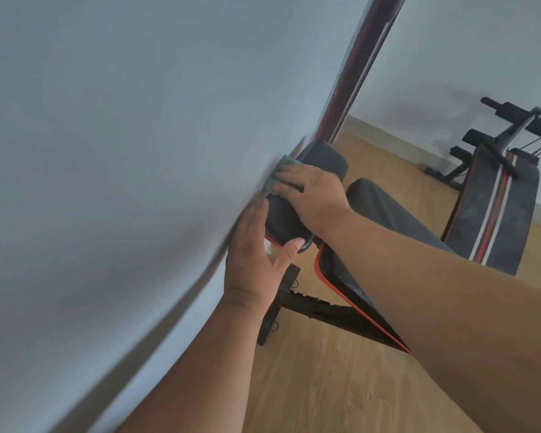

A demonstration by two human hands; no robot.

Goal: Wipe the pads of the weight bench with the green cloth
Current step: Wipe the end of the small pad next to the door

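A small black bench pad (324, 158) sits close against the wall, at the foot of a metal post. The green cloth (285, 161) lies on the pad's far edge, and my right hand (313, 195) presses it down with flat fingers. My left hand (256, 254) holds the near end of the same pad, thumb hooked over its lower edge and fingers along the wall side. Behind my right forearm are a longer dark pad (388, 207) and a pad with an orange rim (334, 276).
A pale wall (107, 151) fills the left, very near the pad. The red and grey post (356, 73) rises from the bench. The black bench frame (313, 307) stands on a wooden floor (325, 385). A second bench (494, 214) with foam rollers stands at the right.
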